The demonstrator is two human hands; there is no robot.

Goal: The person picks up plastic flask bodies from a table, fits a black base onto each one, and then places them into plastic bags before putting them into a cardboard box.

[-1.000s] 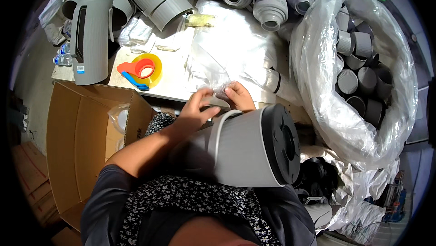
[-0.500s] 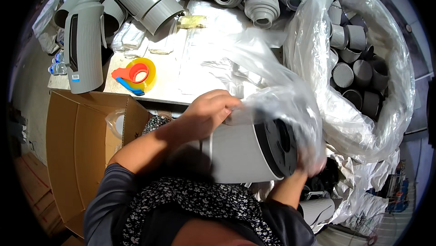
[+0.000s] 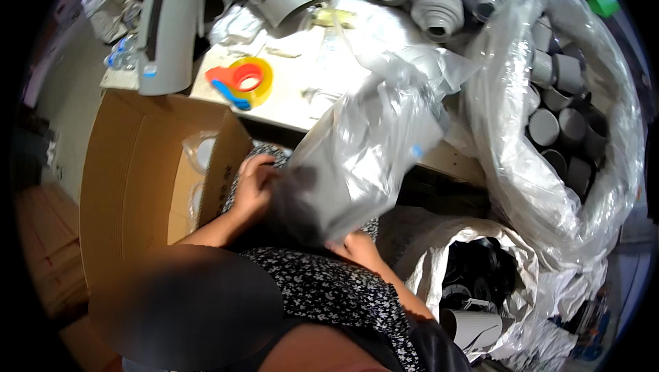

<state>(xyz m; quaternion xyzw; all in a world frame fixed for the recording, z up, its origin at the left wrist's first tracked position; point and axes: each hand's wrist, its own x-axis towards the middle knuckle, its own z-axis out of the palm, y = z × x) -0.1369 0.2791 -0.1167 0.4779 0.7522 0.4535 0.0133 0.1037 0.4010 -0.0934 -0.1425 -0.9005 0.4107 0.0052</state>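
Observation:
A grey jug (image 3: pixel 312 200) leans in front of me inside a clear plastic bag (image 3: pixel 371 135). The bag's loose end reaches up over the table edge to the right. My left hand (image 3: pixel 252 187) is at the jug's lower left side, its fingers bent against the bagged surface. At the bottom edge of the bag, my right hand (image 3: pixel 357 245) has its fingers closed on the plastic; some fingertips are hidden behind it. Motion smears the jug's lower end.
An open cardboard box (image 3: pixel 130 166) with plastic-wrapped items stands left. A tape dispenser (image 3: pixel 250 82) lies on the table (image 3: pixel 292 108), grey jug bodies (image 3: pixel 168 36) behind. At right are a plastic-lined container (image 3: pixel 491 138) of grey cups and a white sack (image 3: pixel 422 259) of black parts.
The bag now covers the jug, whose black end was exposed before. The jug has turned to a slant. My left hand moved down and left; my right hand came left. The view shifted.

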